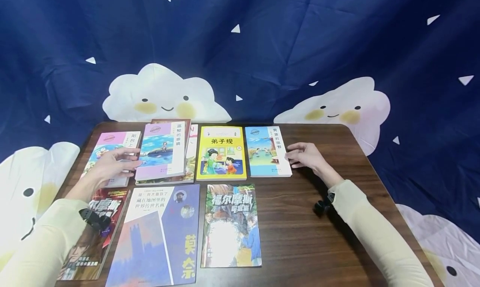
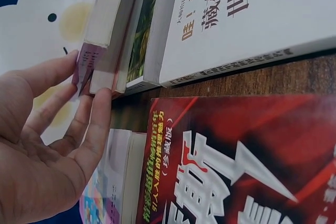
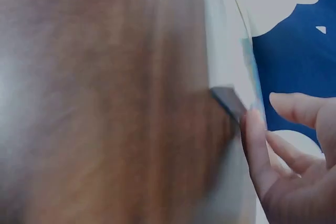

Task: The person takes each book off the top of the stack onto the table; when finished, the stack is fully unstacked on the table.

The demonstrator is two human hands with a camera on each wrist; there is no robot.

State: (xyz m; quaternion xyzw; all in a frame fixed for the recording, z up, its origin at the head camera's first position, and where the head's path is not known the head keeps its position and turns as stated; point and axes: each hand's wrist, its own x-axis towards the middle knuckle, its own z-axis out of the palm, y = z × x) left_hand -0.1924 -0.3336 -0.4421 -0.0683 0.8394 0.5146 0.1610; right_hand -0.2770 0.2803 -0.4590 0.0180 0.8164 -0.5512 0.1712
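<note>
My left hand (image 1: 114,166) is at the left edge of a book with a purple border and a blue sea picture (image 1: 159,147), which lies on top of a stack of books. In the left wrist view its fingertips touch the purple spine (image 2: 89,64). My right hand (image 1: 305,155) is at the right edge of a light-blue storybook (image 1: 264,151) lying in the back row. Seen from the right wrist, one fingertip touches that book's lower corner, while another digit stands apart from the cover.
A yellow book (image 1: 221,153) lies between the stack and the light-blue book. A pink-bordered book (image 1: 112,143) is at the back left. Along the front are a red-black book (image 1: 91,258), a large blue-white art book (image 1: 150,237) and a glossy comic-style book (image 1: 232,224), all on the brown table (image 1: 300,237).
</note>
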